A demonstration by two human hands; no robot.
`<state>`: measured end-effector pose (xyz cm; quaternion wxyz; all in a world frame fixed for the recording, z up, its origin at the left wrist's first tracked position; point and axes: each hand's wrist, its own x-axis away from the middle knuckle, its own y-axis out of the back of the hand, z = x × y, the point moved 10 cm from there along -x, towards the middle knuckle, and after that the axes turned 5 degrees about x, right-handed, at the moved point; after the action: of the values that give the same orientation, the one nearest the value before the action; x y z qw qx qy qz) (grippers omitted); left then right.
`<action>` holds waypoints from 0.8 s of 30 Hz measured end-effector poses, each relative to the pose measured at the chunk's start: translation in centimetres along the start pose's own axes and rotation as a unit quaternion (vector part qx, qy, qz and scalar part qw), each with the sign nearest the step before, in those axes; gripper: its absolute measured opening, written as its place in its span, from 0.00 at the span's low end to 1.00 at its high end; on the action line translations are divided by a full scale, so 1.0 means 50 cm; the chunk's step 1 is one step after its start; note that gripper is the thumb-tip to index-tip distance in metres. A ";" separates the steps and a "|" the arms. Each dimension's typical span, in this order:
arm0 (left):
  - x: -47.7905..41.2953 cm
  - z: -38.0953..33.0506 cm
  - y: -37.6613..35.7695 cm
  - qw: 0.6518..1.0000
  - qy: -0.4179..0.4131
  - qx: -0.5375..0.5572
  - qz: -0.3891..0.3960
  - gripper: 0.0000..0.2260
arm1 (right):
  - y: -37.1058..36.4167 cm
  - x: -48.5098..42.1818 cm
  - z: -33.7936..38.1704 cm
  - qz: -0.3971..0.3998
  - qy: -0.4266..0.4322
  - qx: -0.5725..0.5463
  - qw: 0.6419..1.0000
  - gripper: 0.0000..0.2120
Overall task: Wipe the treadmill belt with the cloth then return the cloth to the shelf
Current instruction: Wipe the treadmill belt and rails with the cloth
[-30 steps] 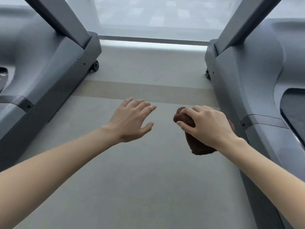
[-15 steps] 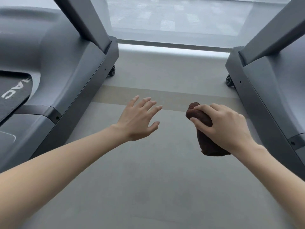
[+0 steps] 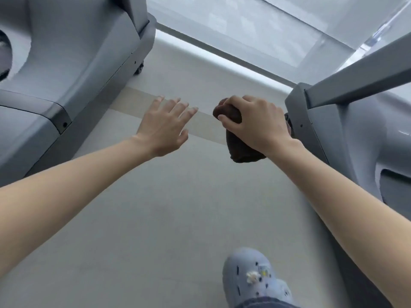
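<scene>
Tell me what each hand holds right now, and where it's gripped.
Right hand grips the bunched dark brown cloth around its upper part; the lower end hangs free. Left hand holds nothing.

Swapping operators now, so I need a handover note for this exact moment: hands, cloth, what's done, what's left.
Hands: left hand is empty with its fingers spread. The right hand grips the bunched brown cloth.
Position: both hands are over the floor in the aisle between the left treadmill and the right treadmill. One shoe is on the floor. The cloth touches neither machine.
Done: the cloth is in hand. This view cannot show whether a belt has been wiped.
Left: check or wipe the belt, then return the cloth to the shelf, which is not in view.
</scene>
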<state>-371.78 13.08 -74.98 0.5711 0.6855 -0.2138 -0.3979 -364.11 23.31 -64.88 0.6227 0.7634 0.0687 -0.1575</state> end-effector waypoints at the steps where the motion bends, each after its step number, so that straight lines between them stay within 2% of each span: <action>1: 0.010 0.023 0.005 1.000 0.013 -0.010 -0.004 0.26 | -0.006 -0.022 0.026 0.007 0.022 0.004 1.000 0.16; 6: 0.103 0.212 0.038 0.988 0.138 -0.076 -0.003 0.27 | -0.021 -0.154 0.190 -0.017 0.112 -0.036 0.993 0.17; 10: 0.208 0.343 0.076 0.964 0.250 -0.087 0.012 0.28 | -0.038 -0.219 0.321 -0.038 0.141 -0.114 0.983 0.15; 17: 0.347 0.428 0.190 0.933 0.338 -0.122 -0.016 0.29 | -0.015 -0.265 0.533 -0.073 0.248 -0.169 0.951 0.15; 24: 0.512 0.532 0.203 0.888 0.448 -0.107 0.000 0.28 | 0.014 -0.263 0.716 -0.073 0.304 -0.237 0.920 0.15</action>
<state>-375.98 -24.94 -73.83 0.6760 0.7257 0.1082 -0.0691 -381.84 -10.44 -66.21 0.7213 0.5973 0.3458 0.0581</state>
